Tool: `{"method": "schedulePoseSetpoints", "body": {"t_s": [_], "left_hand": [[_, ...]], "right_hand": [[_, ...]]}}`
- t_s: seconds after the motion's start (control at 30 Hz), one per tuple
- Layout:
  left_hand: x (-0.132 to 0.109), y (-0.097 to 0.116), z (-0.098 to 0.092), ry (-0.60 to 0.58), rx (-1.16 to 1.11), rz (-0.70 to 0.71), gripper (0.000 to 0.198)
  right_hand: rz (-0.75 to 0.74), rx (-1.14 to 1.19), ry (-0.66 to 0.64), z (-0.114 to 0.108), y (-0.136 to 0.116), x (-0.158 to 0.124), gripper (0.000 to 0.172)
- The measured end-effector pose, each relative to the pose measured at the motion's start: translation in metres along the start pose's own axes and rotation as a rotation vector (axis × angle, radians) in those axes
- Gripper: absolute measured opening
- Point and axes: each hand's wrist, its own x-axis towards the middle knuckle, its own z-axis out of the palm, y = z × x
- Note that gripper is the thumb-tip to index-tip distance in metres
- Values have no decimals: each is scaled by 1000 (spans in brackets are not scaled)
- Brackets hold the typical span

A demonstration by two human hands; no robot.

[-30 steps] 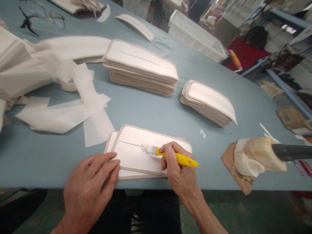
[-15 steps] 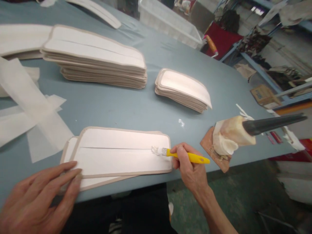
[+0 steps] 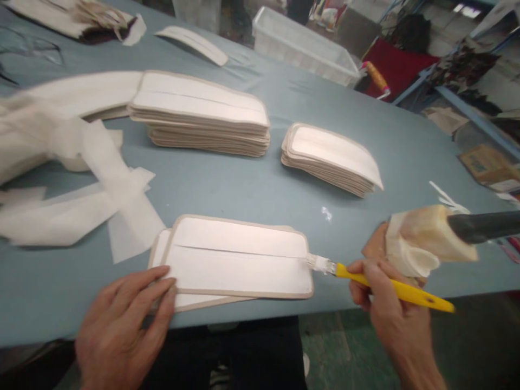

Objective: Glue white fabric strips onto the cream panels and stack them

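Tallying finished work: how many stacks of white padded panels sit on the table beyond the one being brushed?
2: a tall stack mid-table and a smaller stack to its right. More may lie blurred at far left.

Bare left hand [image 3: 117, 330], bare right hand [image 3: 392, 309], no sleeves

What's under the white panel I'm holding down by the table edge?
Under the top white panel lies a second panel, its left edge and lower strip showing. The left hand presses its corner. Anything further beneath is covered.

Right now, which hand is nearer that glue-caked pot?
Right. The right hand, holding the yellow brush, sits just below the pot; the left hand is far across, on the panels.
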Motion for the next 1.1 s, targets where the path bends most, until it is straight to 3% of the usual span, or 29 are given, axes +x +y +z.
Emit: {"method": "schedulePoseSetpoints", "body": {"t_s": [0.13, 0.3, 0.43, 0.53, 0.67, 0.97, 1.1], "left_hand": [[6, 9, -3, 2, 60, 57, 18], [5, 10, -4, 22, 47, 37, 17], [4, 11, -3, 16, 19, 12, 18], [3, 11, -2, 18, 19, -5, 17], [3, 12, -3, 14, 20, -16, 16], [3, 10, -2, 21, 39, -16, 16], [3, 9, -1, 11, 32, 2, 19]], "right_hand": [[-50, 166, -82, 32, -39, -14, 45], [-103, 344, -366, 112, -87, -25, 43], [-149, 384, -517, 159, -103, -25, 39], [-190, 362, -565, 175, -105, -27, 37], [-301, 263, -572, 170, -99, -30, 34], [-465, -84, -509, 91, -73, -5, 34], [-466, -30, -458, 84, -77, -7, 34]]}}
